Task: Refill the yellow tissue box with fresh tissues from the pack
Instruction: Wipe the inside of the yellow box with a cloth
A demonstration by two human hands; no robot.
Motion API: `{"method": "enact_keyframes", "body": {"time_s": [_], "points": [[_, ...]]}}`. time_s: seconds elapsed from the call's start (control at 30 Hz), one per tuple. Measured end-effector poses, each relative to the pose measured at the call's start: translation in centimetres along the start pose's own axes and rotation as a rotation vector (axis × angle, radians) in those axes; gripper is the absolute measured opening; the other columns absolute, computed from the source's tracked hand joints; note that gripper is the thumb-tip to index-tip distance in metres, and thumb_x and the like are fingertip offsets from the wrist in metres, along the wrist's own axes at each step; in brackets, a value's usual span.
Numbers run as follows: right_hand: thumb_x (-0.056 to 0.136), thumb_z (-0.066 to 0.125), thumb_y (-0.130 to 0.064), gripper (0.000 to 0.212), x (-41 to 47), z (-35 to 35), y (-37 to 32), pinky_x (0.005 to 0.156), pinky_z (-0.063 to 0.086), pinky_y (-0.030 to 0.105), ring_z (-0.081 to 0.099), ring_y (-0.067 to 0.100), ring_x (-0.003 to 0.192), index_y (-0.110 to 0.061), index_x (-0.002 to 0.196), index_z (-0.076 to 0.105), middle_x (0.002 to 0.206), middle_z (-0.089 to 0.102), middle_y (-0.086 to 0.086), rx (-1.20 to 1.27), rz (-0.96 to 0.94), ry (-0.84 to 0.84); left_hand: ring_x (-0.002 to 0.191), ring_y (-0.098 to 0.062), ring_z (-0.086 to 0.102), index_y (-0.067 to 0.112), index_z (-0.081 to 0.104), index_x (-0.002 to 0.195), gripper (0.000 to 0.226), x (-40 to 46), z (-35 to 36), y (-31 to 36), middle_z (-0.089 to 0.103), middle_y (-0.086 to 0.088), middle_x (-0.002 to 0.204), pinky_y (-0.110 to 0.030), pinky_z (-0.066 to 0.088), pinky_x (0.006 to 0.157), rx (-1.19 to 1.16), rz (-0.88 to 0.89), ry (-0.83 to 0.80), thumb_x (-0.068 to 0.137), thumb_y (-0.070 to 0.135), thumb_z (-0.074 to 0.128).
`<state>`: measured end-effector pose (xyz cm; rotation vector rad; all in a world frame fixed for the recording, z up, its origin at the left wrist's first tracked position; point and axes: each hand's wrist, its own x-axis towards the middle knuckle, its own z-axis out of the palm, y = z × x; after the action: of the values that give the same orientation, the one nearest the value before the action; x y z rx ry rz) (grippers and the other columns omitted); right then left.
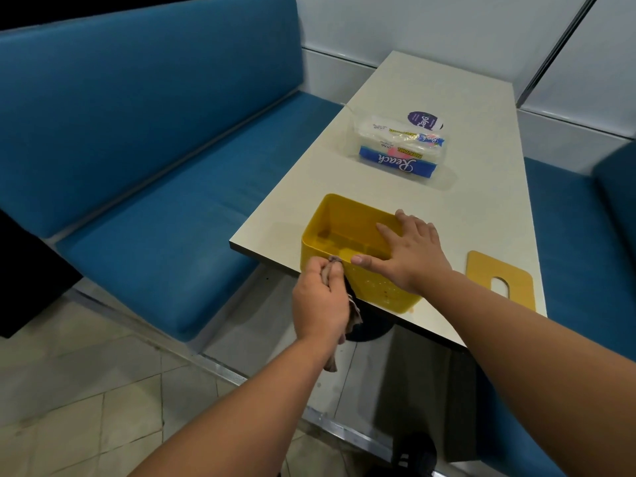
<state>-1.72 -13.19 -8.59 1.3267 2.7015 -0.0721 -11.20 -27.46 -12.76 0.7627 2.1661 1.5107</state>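
Yellow plastic, open at the top, is what I see first: the tissue box (347,249) stands at the near edge of the tabletop (464,142), toward its near left corner, with its front wall reaching the edge. I can see right down to its floor, and no tissues lie inside; only a bare bottom with low ribs shows. My right hand (409,251) lies spread across the box's right rim, fingers nearly straight, two of them dipping over the wall into the cavity and the thumb stretched along the near rim; it presses rather than grips. My left hand (318,301) is curled round a dull brownish cloth (354,313), pinching a bunched end of it against the near rim of the box, while the rest of the rag hangs down below the table edge past my wrist. The box's flat yellow lid (500,278), with its oval slot, lies by itself at the near right corner of the tabletop, apart from the box. Farther along the tabletop, around its middle, sits the tissue pack (401,149), a clear wrapper with blue and white printing, white tissues showing through it; I cannot tell whether the wrapper is opened. Just beyond the pack a round purple sticker (425,119) lies on the surface. Blue padded benches (155,160) run along both long sides of the table.
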Motion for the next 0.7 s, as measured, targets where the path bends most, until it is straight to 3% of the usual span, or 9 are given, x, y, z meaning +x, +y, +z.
{"method": "enact_keyframes", "body": {"time_s": [0.1, 0.27, 0.43, 0.6, 0.7], "points": [[0.057, 0.001, -0.098, 0.118, -0.1, 0.0, 0.0, 0.119, -0.001, 0.053, -0.001, 0.033, 0.148, -0.033, 0.154, 0.018, 0.162, -0.001, 0.007, 0.007, -0.003, -0.001, 0.078, -0.013, 0.061, 0.03, 0.053, 0.093, 0.017, -0.9, 1.0, -0.1, 0.062, 0.006, 0.084, -0.037, 0.055, 0.063, 0.041, 0.038, -0.075, 0.1, 0.044, 0.047], [0.061, 0.004, -0.097, 0.113, -0.1, 0.0, 0.0, 0.118, -0.002, 0.053, -0.002, 0.033, 0.148, -0.033, 0.154, 0.018, 0.162, -0.002, 0.007, 0.006, -0.003, -0.008, 0.08, -0.014, 0.062, 0.027, 0.053, 0.094, 0.017, 0.6, -0.2, -0.5, 0.062, 0.006, 0.084, -0.034, 0.055, 0.065, -0.027, -0.078, 0.044, 0.102, 0.04, 0.045], [0.06, 0.006, -0.097, 0.113, -0.1, 0.0, 0.0, 0.118, -0.003, 0.053, -0.002, 0.033, 0.148, -0.034, 0.153, 0.02, 0.162, -0.003, 0.007, 0.019, -0.003, -0.011, 0.081, -0.015, 0.06, 0.026, 0.056, 0.097, 0.016, -1.8, 2.0, -0.1, 0.062, 0.005, 0.087, -0.036, 0.052, 0.065, 0.056, 0.063, -0.121, 0.1, 0.04, 0.048], [0.06, 0.003, -0.097, 0.114, -0.1, -0.1, 0.0, 0.118, -0.003, 0.054, -0.002, 0.033, 0.148, -0.034, 0.153, 0.02, 0.162, -0.002, 0.007, 0.02, -0.006, -0.012, 0.081, -0.015, 0.062, 0.028, 0.053, 0.094, 0.017, 0.6, 0.0, -0.8, 0.062, 0.006, 0.085, -0.038, 0.056, 0.068, -0.036, -0.097, 0.028, 0.102, 0.041, 0.045], [0.062, 0.005, -0.097, 0.112, -0.2, -0.1, 0.0, 0.119, -0.002, 0.053, -0.002, 0.033, 0.148, -0.034, 0.153, 0.021, 0.162, -0.002, 0.008, 0.024, -0.01, -0.004, 0.078, -0.012, 0.061, 0.028, 0.053, 0.094, 0.017, -0.4, 0.6, -0.2, 0.061, 0.006, 0.084, -0.033, 0.053, 0.062, -0.001, -0.014, -0.027, 0.102, 0.04, 0.045]]}}
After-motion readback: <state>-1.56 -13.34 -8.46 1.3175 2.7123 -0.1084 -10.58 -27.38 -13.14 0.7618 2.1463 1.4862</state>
